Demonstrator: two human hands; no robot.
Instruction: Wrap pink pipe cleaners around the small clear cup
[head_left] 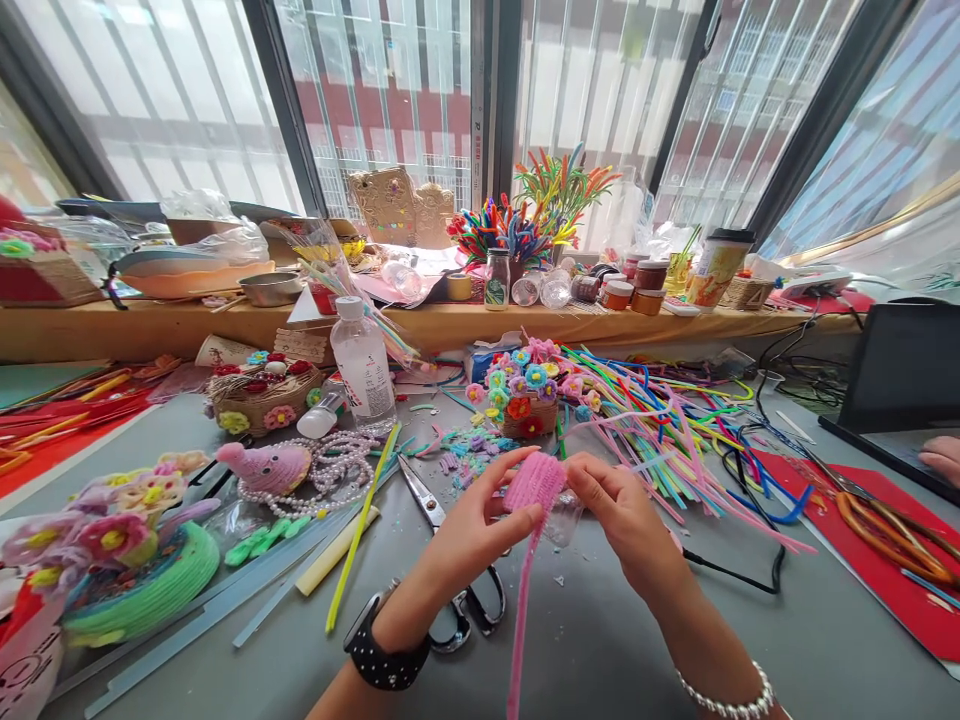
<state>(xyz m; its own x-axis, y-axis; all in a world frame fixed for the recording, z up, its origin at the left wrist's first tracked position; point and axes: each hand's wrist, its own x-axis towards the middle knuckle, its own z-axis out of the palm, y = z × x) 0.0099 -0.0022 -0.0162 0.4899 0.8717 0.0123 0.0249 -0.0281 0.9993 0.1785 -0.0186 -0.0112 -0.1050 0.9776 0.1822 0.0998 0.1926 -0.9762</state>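
Observation:
Both my hands meet over the grey table (600, 640) at centre frame. My left hand (469, 530), with a black watch on the wrist, pinches a pink fuzzy pipe-cleaner coil (534, 484) between thumb and fingers. Its loose pink tail (519, 620) hangs down towards me. My right hand (626, 515), with a pearl bracelet on the wrist, is closed on the coil's right side. A small clear glass or plastic piece (562, 522) shows just under the coil, between the hands.
Scissors (450, 560) lie under my left wrist. A heap of coloured pipe cleaners (660, 420) spreads to the right, a flower basket (521, 395) and a clear bottle (364, 365) stand behind. Pink crocheted mouse (266, 465), pearls, and another person's hand (941, 458) by a laptop at right.

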